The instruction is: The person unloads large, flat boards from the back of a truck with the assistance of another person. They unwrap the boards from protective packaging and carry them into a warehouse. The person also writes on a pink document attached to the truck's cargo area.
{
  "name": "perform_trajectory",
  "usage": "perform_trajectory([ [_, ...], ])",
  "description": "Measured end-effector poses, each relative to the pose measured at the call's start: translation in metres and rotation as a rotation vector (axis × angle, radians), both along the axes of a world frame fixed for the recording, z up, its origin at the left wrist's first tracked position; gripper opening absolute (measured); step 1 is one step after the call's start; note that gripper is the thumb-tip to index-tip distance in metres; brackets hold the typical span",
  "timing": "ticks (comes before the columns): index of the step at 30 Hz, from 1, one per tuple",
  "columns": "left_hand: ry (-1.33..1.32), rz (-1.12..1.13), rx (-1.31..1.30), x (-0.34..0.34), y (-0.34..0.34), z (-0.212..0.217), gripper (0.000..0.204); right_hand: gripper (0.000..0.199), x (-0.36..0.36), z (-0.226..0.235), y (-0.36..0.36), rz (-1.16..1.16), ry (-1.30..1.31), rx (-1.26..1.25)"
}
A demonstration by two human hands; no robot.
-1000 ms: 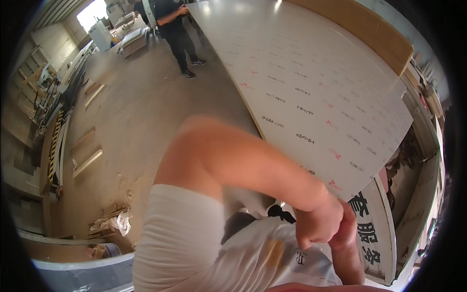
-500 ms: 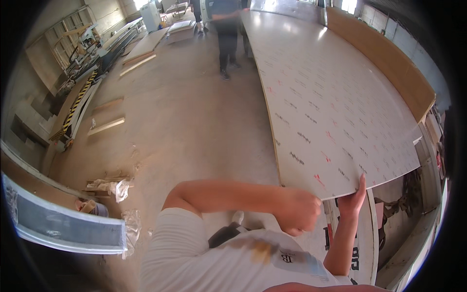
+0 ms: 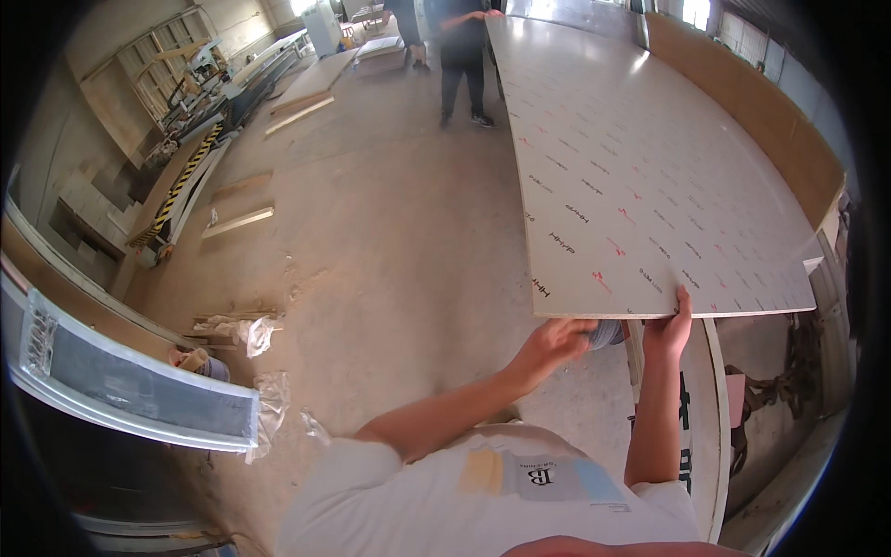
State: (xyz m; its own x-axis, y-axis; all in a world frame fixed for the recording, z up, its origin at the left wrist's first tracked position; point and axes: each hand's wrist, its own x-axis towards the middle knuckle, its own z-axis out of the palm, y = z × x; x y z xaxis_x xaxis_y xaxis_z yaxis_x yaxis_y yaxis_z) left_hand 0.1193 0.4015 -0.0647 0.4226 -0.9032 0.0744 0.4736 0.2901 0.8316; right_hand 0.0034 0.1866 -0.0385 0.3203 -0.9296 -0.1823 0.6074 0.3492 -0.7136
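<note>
Head view: big white panel (image 3: 640,176) lies flat, near edge at chest height; co-worker (image 3: 461,51) at far end. Right hand (image 3: 670,330) now clamps near edge, fingers curled over top. Left hand (image 3: 555,342) has dropped beneath edge beside it (grip hidden, cannot tell). Both hands now on panel; lift looks under way. Scrap boards (image 3: 239,221) on floor.

Concrete floor (image 3: 390,232) open at our 10–12 o'clock | big panel (image 3: 650,176) blocks 1–2 o'clock | person (image 3: 462,56) stands at 12 | scrap boards (image 3: 239,221) at 10.
</note>
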Motion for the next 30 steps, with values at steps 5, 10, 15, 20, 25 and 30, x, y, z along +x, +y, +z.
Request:
perform_trajectory([
  [5,0.036,0.159,0.025,-0.014,-0.054,0.006,0.044,0.038,-0.005,0.007,-0.008,-0.013,-0.036,0.012],
  [10,0.135,0.144,-0.037,-0.047,-0.051,0.001,0.033,0.04,-0.036,0.005,-0.013,0.052,-0.043,-0.027],
  [15,0.17,0.111,-0.009,-0.056,-0.014,0.011,0.029,0.04,-0.049,0.005,0.006,0.157,-0.043,-0.031],
  [20,0.239,0.198,0.125,-0.024,0.048,0.043,0.028,0.04,-0.02,0.009,0.058,0.071,-0.034,-0.011],
  [25,0.127,0.182,0.038,-0.002,0.066,0.03,0.028,0.04,0.002,0.01,0.09,0.045,-0.025,-0.051],
  [30,-0.088,0.082,0.149,0.009,0.08,0.043,0.03,0.047,-0.004,0.007,0.088,0.098,0.017,-0.123],
])
